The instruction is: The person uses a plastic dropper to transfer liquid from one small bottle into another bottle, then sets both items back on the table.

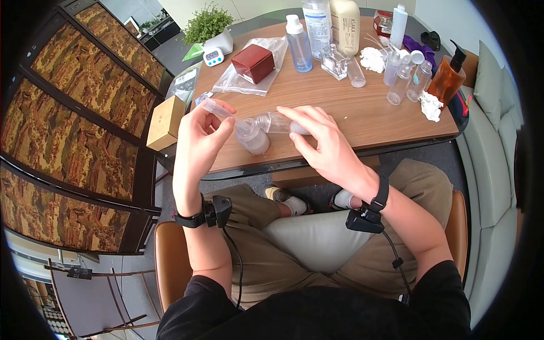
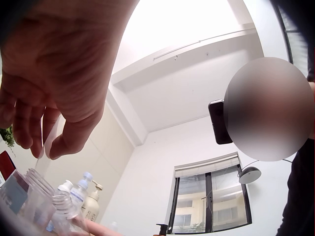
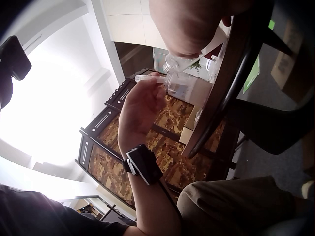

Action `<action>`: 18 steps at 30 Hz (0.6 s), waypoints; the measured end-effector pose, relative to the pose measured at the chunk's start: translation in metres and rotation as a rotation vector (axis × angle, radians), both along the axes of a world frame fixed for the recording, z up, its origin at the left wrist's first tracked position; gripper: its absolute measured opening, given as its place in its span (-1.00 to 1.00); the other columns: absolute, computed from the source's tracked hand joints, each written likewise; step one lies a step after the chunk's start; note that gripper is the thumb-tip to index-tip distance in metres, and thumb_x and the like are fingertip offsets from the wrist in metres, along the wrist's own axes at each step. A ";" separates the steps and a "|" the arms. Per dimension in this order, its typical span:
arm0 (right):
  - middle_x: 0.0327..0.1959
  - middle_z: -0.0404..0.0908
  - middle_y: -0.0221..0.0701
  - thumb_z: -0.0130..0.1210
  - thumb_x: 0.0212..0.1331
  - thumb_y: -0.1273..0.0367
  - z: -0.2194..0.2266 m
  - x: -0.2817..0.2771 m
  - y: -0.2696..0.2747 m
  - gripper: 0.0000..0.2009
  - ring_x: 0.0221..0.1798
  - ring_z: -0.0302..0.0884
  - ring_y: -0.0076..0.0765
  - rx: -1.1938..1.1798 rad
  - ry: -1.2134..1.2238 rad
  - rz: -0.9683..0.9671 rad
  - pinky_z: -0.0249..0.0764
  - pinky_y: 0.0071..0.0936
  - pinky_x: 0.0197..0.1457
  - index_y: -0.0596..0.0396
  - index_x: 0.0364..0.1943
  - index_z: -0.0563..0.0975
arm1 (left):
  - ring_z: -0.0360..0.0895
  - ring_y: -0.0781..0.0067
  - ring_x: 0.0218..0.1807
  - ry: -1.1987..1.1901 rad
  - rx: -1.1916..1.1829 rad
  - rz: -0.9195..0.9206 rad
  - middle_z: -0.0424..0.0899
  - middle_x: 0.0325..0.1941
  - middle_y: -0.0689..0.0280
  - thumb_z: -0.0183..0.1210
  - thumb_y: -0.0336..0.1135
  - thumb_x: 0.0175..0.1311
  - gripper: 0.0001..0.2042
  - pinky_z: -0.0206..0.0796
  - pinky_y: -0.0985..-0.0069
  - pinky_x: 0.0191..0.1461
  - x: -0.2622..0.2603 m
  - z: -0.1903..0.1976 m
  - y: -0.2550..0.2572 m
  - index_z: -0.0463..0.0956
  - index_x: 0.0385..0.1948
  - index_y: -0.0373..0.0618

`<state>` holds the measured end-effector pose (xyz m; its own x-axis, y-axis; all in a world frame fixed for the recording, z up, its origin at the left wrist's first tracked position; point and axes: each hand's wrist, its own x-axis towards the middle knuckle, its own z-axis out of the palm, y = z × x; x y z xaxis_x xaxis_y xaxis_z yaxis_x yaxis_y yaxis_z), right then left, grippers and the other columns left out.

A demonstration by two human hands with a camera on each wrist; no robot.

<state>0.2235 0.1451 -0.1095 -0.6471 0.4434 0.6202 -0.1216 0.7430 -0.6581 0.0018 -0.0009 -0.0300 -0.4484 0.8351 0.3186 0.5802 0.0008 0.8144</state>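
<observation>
At a wood-grain table (image 1: 371, 127), I pinch a slim translucent tube (image 1: 214, 107) between the thumb and fingers of my left hand (image 1: 198, 136), left of the head view's centre. Smooth and straight-sided, the tube slants down to the right, its lower end at the mouth of a jar (image 1: 254, 140); whether it goes inside, I cannot tell. The jar, upright at the centre of the frame, is squat and cylindrical, cloudy plastic below a clear neck; the left wrist view shows ridged screw threads. Just beside it, my right hand (image 1: 326, 141) holds a clear, glossy bottle (image 1: 276, 122) between long-stretched fingers and thumb, its narrow threaded neck tipped toward the jar. My hands are apart from each other.

Beyond them, at upper centre, a glossy red box (image 1: 253, 63) sits on a crinkled clear bag (image 1: 224, 85). At upper right, an amber pump bottle (image 1: 446, 84) with a black head stands by a crumpled white tissue (image 1: 430, 106). A plain tan carton (image 1: 165, 123) lies at left, near a dark-framed screen (image 1: 73, 116) with mottled brown and gold panels.
</observation>
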 end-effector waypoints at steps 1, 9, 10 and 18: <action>0.11 0.67 -0.23 0.18 0.42 0.52 0.000 0.000 0.000 -0.52 0.23 0.57 -0.03 -0.004 -0.002 0.001 0.42 -0.08 0.44 0.11 0.42 0.60 | 0.28 0.85 -0.44 0.000 0.002 0.001 0.49 -0.48 0.60 0.33 -0.43 0.41 -0.87 0.08 0.65 -0.38 0.000 0.000 0.000 0.70 -0.10 -0.23; 0.11 0.67 -0.23 0.20 0.41 0.52 -0.001 0.000 0.001 -0.52 0.22 0.58 -0.02 0.010 0.001 -0.006 0.43 -0.09 0.42 0.10 0.42 0.60 | 0.37 0.84 -0.30 -0.055 0.171 0.050 0.61 -0.24 0.53 0.27 -0.50 0.48 -0.89 0.16 0.72 -0.25 -0.005 0.009 -0.012 0.66 -0.06 -0.23; 0.11 0.68 -0.23 0.20 0.41 0.52 -0.001 0.000 0.001 -0.52 0.22 0.58 -0.02 0.012 0.002 -0.006 0.43 -0.09 0.42 0.10 0.42 0.60 | 0.39 0.83 -0.28 -0.055 0.188 0.072 0.62 -0.19 0.52 0.26 -0.51 0.49 -0.90 0.18 0.72 -0.22 -0.007 0.013 -0.016 0.65 -0.05 -0.23; 0.16 0.66 -0.22 0.19 0.43 0.51 0.002 0.002 0.001 -0.51 0.26 0.57 -0.01 0.005 -0.029 0.002 0.42 -0.11 0.46 0.11 0.44 0.59 | 0.44 0.76 -0.29 -0.141 0.449 0.068 0.67 -0.17 0.45 0.24 -0.52 0.51 -0.93 0.25 0.70 -0.22 -0.014 0.022 -0.025 0.65 -0.08 -0.25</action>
